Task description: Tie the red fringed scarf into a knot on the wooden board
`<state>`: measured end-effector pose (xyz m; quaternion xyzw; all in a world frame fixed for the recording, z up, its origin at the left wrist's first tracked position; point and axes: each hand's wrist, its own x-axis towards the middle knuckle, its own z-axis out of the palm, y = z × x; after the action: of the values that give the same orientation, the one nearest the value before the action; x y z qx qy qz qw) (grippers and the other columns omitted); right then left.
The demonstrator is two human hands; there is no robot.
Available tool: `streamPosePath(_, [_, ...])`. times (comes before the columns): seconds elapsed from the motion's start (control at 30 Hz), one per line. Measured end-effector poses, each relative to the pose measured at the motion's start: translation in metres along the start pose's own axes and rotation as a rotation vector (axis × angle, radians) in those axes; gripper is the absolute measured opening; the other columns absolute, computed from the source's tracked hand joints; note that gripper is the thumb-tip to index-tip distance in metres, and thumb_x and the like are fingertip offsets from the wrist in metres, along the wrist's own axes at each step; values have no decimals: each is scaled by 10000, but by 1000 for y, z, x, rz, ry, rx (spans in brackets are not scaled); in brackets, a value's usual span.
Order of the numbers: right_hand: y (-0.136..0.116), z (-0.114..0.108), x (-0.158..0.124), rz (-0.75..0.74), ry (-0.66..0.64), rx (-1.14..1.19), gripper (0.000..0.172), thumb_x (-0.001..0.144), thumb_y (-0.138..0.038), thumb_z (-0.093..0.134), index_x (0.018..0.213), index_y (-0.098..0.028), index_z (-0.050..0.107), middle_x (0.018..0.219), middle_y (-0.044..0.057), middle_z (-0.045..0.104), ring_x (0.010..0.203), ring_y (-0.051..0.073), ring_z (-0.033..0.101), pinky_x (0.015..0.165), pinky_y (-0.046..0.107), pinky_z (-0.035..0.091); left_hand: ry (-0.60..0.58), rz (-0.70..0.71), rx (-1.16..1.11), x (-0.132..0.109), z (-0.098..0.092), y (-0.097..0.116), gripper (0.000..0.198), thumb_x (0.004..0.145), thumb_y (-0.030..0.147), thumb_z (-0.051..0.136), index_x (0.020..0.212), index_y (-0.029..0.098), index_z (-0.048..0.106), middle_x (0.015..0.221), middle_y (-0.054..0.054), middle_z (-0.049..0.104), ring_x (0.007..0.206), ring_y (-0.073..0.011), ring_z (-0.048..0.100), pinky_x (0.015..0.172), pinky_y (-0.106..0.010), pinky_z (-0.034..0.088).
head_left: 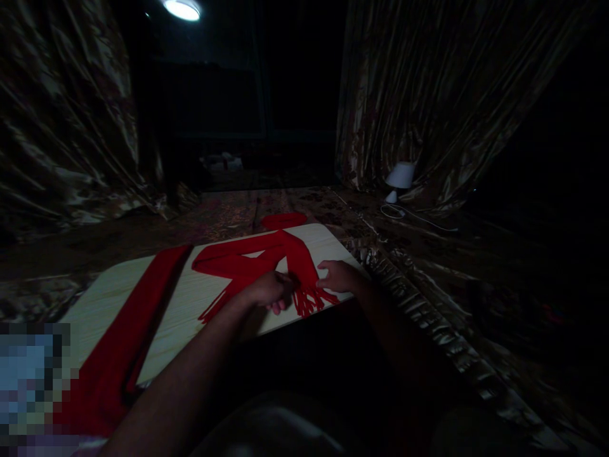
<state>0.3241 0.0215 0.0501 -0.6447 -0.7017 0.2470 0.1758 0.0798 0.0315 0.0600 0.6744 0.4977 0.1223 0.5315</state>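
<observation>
A red fringed scarf (299, 257) lies in a bent, overlapping shape on a light wood-patterned board (323, 235). Its tasselled end points towards me. My left hand (271, 291) is just left of that fringe, fingers loosely bent and parted, with no cloth visible in them. At the scarf's right edge is my right hand (341, 277), thumb and fingers apart; whether it touches the cloth is hard to tell in the dim light. Another long red cloth (143, 304) runs across the board's left part and hangs towards me beside my left forearm.
A red folded piece (285, 220) lies on the patterned carpet beyond the board. A small white lamp (400, 175) with its cord stands at the back right. Patterned curtains (380, 95) flank a dark window. Ruffled fabric (428, 317) borders the right side. The lower left is pixelated.
</observation>
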Motion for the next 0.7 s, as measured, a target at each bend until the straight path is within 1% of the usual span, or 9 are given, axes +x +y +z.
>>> streamPosePath(0.07, [-7, -3, -5, -83, 128, -197, 309, 780, -247, 698, 1081, -174, 707, 916, 80, 743, 841, 199, 675, 745, 266, 468, 192, 174, 247, 10, -6, -4, 320, 875, 234, 544, 1119, 139, 726, 829, -113, 771, 717, -235, 741, 671, -322, 593])
streamPosePath(0.1, [-11, -3, -7, -141, 137, -224, 240, 808, -205, 643, 1034, -180, 722, 951, 80, 747, 871, 192, 674, 761, 257, 461, 260, 307, 341, 17, -7, -6, 342, 867, 218, 541, 1146, 150, 728, 985, -121, 775, 870, -242, 744, 795, -339, 591])
streamPosePath(0.17, [-18, 4, -8, -277, 67, -181, 244, 833, -115, 548, 975, -182, 734, 978, 64, 752, 873, 163, 671, 765, 231, 453, 283, 571, 511, 32, -6, -12, 400, 858, 198, 542, 1219, 170, 710, 1288, -111, 683, 1183, -246, 646, 1042, -367, 491])
streamPosePath(0.23, [-25, 14, -9, -394, -19, -123, 311, 819, -45, 502, 977, -180, 734, 988, 49, 751, 870, 141, 666, 768, 212, 447, 251, 706, 667, 45, -3, -18, 439, 851, 187, 556, 1268, 181, 690, 1428, -97, 582, 1344, -245, 519, 1164, -391, 367])
streamPosePath(0.37, [-36, 32, -15, -526, -62, -201, 334, 739, -11, 564, 986, -174, 720, 1053, 71, 716, 943, 168, 636, 795, 231, 431, 155, 613, 835, 59, -2, -24, 432, 885, 190, 540, 1290, 241, 680, 1402, -53, 610, 1308, -199, 554, 1140, -342, 395])
streamPosePath(0.47, [-44, 33, -27, -520, -149, -258, 295, 716, -38, 615, 959, -177, 707, 1031, 68, 701, 910, 175, 622, 730, 234, 421, 129, 540, 882, 59, -5, -21, 454, 892, 169, 518, 1305, 277, 671, 1398, -30, 615, 1310, -185, 554, 1117, -308, 413])
streamPosePath(0.53, [-48, 27, -36, -467, -331, -245, 322, 725, -17, 569, 959, -188, 710, 942, 32, 709, 809, 142, 622, 655, 213, 405, 119, 525, 909, 59, -6, -18, 476, 893, 155, 505, 1324, 288, 658, 1413, -28, 601, 1325, -191, 540, 1120, -307, 408])
streamPosePath(0.63, [-51, 14, -44, -377, -744, -129, 434, 763, 10, 462, 1069, -186, 698, 893, 10, 704, 684, 101, 630, 591, 188, 406, 116, 523, 928, 62, -6, -18, 470, 903, 154, 494, 1321, 289, 661, 1430, -31, 586, 1324, -195, 542, 1127, -303, 398])
streamPosePath(0.7, [-49, 6, -43, -330, -884, -7, 482, 794, 11, 400, 1154, -174, 663, 926, 23, 701, 638, 89, 639, 571, 185, 421, 125, 534, 929, 65, -6, -22, 464, 909, 155, 491, 1321, 286, 661, 1434, -39, 582, 1323, -199, 543, 1128, -314, 397])
